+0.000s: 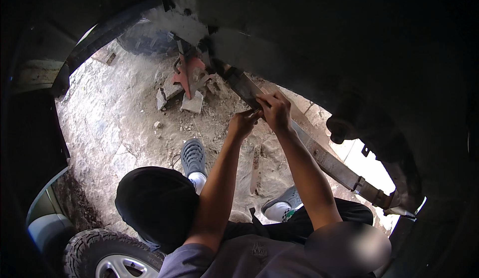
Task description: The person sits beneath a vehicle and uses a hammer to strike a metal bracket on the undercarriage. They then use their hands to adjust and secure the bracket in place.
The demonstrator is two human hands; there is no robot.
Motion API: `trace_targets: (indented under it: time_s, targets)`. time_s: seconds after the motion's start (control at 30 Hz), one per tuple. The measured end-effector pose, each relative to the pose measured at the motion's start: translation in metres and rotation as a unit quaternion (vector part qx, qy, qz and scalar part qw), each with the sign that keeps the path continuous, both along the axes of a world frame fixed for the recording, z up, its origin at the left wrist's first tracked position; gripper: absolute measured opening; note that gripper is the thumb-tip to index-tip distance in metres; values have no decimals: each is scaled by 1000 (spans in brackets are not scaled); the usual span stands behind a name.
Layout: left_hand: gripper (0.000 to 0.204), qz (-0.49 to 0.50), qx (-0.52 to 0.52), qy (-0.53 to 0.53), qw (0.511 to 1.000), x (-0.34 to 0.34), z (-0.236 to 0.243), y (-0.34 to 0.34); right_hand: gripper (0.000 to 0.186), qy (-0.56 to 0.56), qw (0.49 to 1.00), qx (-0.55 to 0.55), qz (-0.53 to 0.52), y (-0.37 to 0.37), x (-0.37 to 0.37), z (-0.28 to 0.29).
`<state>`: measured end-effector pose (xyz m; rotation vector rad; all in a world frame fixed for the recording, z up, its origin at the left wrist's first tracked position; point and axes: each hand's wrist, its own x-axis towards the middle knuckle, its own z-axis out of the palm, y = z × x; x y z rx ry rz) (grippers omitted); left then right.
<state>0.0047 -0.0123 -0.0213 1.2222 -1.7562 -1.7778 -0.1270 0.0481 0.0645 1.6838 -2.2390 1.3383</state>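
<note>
Both my hands are raised to a long flat metal bar (332,164), which looks like a vehicle's leaf spring and slants from the upper middle to the lower right. My left hand (243,124) is beside its lower edge, fingers pinched together. Up against the bar, my right hand (276,109) has its fingers bent and closed, the fingertips close to those of the left. Whatever lies between the fingertips is too small and dark to make out. A metal clip (358,183) wraps the bar farther down to the right.
Dark vehicle bodywork surrounds me. Ahead, a red metal stand (184,76) is among broken concrete pieces (192,102) on rough ground, near a tire (149,41). A wheel (115,255) is at lower left. A flat strip (255,168) lies between my feet.
</note>
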Motion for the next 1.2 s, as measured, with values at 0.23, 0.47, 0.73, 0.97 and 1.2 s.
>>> trace_targets:
  time_s: [0.23, 0.47, 0.73, 0.97, 1.2]
  targets:
    - [52, -20, 39, -64, 997, -4, 24, 4, 20, -3, 998, 29, -48, 45, -9, -13]
    - [52, -20, 18, -19, 999, -6, 21, 5, 19, -21, 1000, 3, -19, 0, -4, -2]
    - [59, 7, 20, -37, 999, -9, -12, 2, 19, -9, 998, 25, -64, 41, -4, -10]
    - [58, 18, 1, 13, 1000, -9, 0, 11, 17, -2, 999, 24, -48, 9, 1, -4]
    - [54, 4, -80, -66, 995, -5, 5, 10, 19, 17, 999, 27, -41, 35, -4, -8]
